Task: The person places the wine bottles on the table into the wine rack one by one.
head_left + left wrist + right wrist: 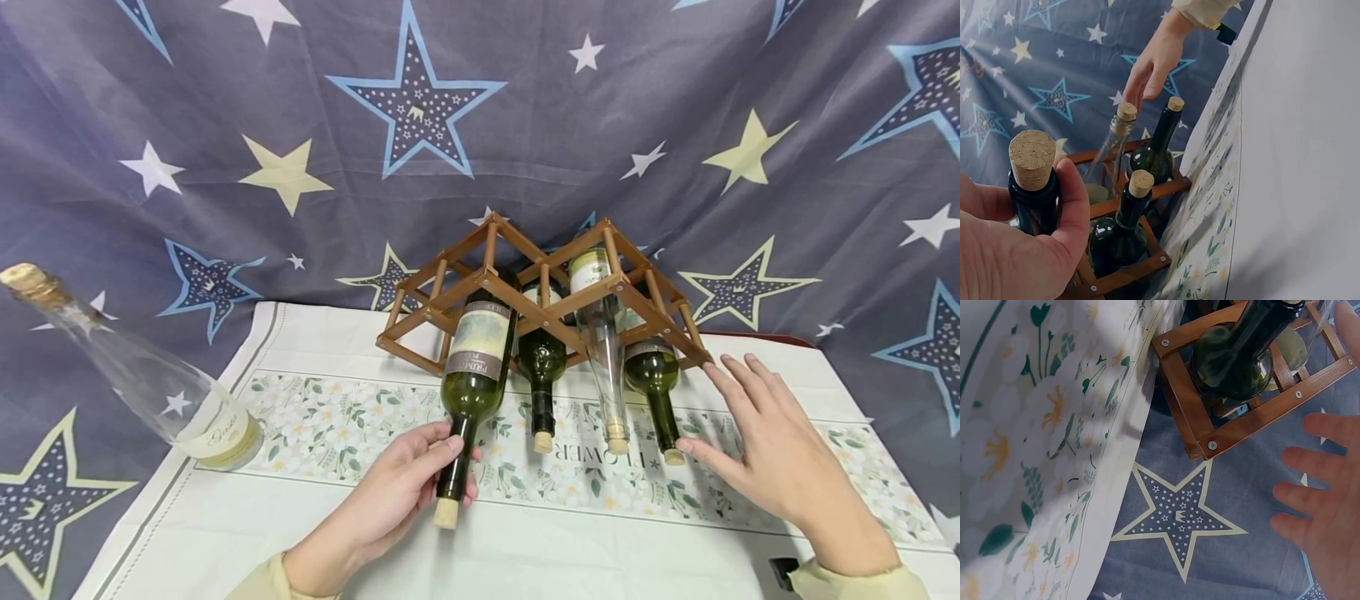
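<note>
My left hand (408,475) grips the neck of a green wine bottle (474,354), thumb on top and fingers curled beneath. The bottle points cork-first toward me, its body reaching into the left part of a wooden wine rack (540,312). Three more corked bottles lie in the rack: a dark green bottle (543,358), a clear bottle (603,350) and another green bottle (652,367) at the right. Near that last bottle and the rack's right end, my right hand (780,450) is spread with straight fingers, its thumb by the cork.
A tall clear corked bottle (150,383) stands at the left of the table. The white tablecloth (525,558) has a floral band (322,425) across it. A star-patterned curtain (525,150) hangs right behind the rack. A small black object (784,573) lies by the right sleeve.
</note>
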`<state>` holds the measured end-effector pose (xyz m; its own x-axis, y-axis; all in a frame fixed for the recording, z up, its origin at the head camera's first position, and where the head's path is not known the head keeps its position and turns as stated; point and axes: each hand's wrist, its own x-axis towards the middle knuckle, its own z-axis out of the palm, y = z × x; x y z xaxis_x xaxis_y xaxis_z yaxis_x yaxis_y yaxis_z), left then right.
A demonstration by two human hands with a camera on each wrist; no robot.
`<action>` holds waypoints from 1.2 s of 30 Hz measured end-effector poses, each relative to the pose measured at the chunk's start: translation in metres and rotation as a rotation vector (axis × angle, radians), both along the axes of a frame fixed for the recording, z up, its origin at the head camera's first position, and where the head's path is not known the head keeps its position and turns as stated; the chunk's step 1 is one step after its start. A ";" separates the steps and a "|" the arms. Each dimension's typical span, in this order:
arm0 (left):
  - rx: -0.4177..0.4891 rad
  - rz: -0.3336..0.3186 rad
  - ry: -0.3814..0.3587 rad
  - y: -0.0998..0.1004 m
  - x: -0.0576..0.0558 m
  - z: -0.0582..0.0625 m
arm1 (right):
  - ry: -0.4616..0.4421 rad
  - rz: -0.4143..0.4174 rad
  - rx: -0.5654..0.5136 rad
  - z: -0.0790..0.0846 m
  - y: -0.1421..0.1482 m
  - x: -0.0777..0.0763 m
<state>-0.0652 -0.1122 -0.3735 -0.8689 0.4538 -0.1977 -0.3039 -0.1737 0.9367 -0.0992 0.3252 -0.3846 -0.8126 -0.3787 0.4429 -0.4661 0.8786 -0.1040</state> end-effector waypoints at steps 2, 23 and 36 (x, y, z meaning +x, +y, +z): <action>0.003 0.005 0.007 0.002 -0.002 0.000 | -0.005 -0.002 0.001 0.000 0.000 0.000; 0.004 0.045 0.009 0.013 -0.020 0.002 | -0.016 -0.007 -0.003 0.000 -0.002 -0.002; 0.005 0.086 0.014 0.019 -0.027 0.003 | -0.022 -0.013 0.010 0.000 -0.002 0.001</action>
<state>-0.0923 -0.0928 -0.3707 -0.9072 0.3787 -0.1830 -0.2745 -0.2034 0.9398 -0.0981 0.3234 -0.3849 -0.8268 -0.3727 0.4213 -0.4526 0.8855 -0.1049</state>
